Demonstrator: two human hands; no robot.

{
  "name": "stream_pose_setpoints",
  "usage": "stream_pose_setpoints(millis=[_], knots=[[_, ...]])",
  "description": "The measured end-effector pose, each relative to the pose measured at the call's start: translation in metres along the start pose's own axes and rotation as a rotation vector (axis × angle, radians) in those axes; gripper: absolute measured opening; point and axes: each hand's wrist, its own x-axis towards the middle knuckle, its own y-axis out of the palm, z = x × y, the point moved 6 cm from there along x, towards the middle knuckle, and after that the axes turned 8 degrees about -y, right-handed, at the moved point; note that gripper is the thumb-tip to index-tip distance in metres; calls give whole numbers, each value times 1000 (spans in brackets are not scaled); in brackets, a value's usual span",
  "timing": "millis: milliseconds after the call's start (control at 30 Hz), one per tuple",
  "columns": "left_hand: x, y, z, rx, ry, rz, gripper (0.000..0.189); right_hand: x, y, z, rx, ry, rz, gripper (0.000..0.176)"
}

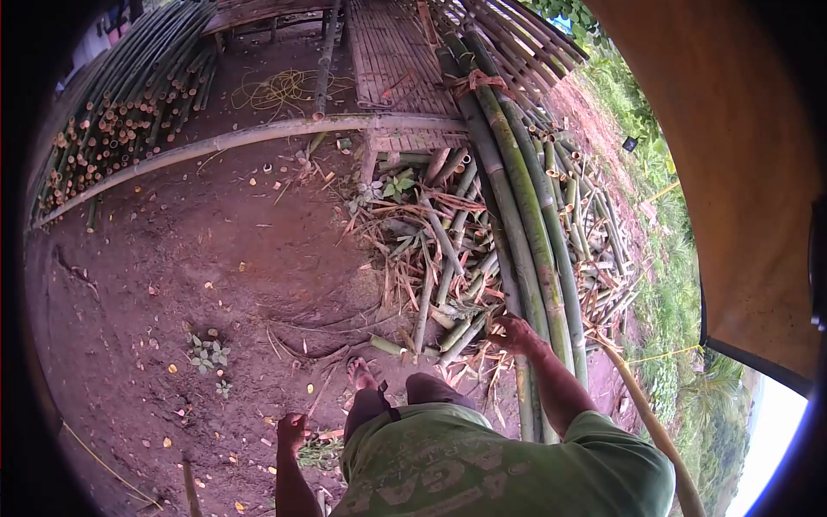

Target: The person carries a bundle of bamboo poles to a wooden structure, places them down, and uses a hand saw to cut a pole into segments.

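Observation:
My left hand (293,428) hangs low over the dirt at the lower left, its fingers curled in and nothing showing in them. On the other side, my right hand (515,333) reaches forward beside a bundle of long green bamboo poles (541,250). Its fingers are loosely bent and apart, and it overlaps the near poles in this view. A reddish strip (476,82) binds the bundle toward its far end. Left of my right hand lies a heap of cut bamboo pieces and split scraps (444,258).
A slatted bamboo platform (401,56) stands ahead, with a long pole (258,132) crossing in front. Many stacked poles (129,112) lie at far left, near a tangle of yellow cord (280,90). A brown tarp (741,172) hangs at right. My foot (360,372) is on bare soil.

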Motion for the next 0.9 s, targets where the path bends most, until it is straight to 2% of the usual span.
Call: stream_pose_setpoints(millis=[67, 100, 133, 167, 233, 267, 300, 367, 433, 500, 600, 667, 767, 900], knots=[[60, -49, -43, 170, 140, 4, 31, 7, -6, 4, 17, 30, -64, 40], [88, -70, -74, 322, 351, -120, 31, 16, -14, 7, 21, 38, -102, 39], [115, -86, -100, 408, 435, -192, 33, 26, -20, 9, 57, 55, -90, 44], [91, -92, -166, 407, 301, -214, 33, 34, -25, 7, 80, 39, -146, 44], [117, -94, -224, 319, 431, -178, 33, 59, -54, 20, 9, 15, -233, 46], [117, -85, -263, 325, 472, -168, 33, 73, -65, 17, 31, 77, -276, 46], [113, -71, -303, 334, 516, -153, 34, 91, -80, 19, 24, 28, -299, 49], [78, -34, -386, 554, 573, -102, 39, 127, -106, 10, -61, 122, -395, 53], [100, 5, -411, 526, 566, 126, 43, 169, -142, 5, -123, 169, -516, 60], [96, 41, -448, 553, 515, 251, 47, 211, -169, -21, -184, 298, -553, 75], [122, 75, -478, 738, 576, 300, 45, 259, -213, -54, -243, 386, -716, 87], [123, 89, -519, 791, 664, 371, 44, 287, -244, -76, -277, 479, -792, 92], [135, 97, -600, 945, 679, 386, 42, 318, -284, -102, -323, 720, -773, 99], [157, 104, -718, 795, 822, 218, 41, 347, -271, -161, -262, 788, -843, 105]])
